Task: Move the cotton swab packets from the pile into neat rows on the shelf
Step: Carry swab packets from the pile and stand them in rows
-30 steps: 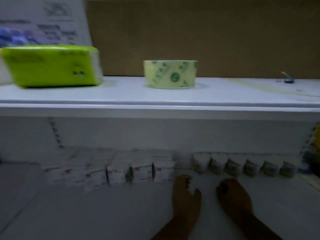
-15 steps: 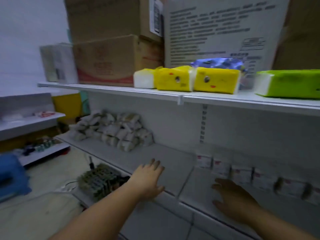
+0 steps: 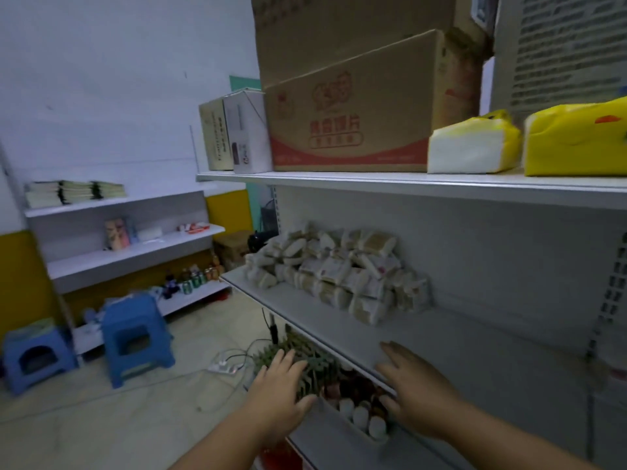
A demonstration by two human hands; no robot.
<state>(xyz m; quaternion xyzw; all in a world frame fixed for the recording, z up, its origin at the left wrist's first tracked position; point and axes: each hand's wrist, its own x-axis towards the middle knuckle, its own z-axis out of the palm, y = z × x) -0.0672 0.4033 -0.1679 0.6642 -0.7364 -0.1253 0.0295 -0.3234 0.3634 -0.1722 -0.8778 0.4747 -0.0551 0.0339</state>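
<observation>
Head view shows the pile of cotton swab packets [image 3: 339, 276] heaped at the far left end of the middle shelf [image 3: 441, 337], against its back wall. Both hands reach toward it with nothing in them: the left hand [image 3: 280, 395] spread over the lower shelf's goods, the right hand [image 3: 417, 391] spread over the shelf's near edge, each grip apart.

Dim, bluish indoor light left the shelf [image 3: 390, 320] recess in shadow. Motion blur softened both hands and the packets [image 3: 339, 276]; wide-angle distortion bent the frame's edges. No glare showed.
</observation>
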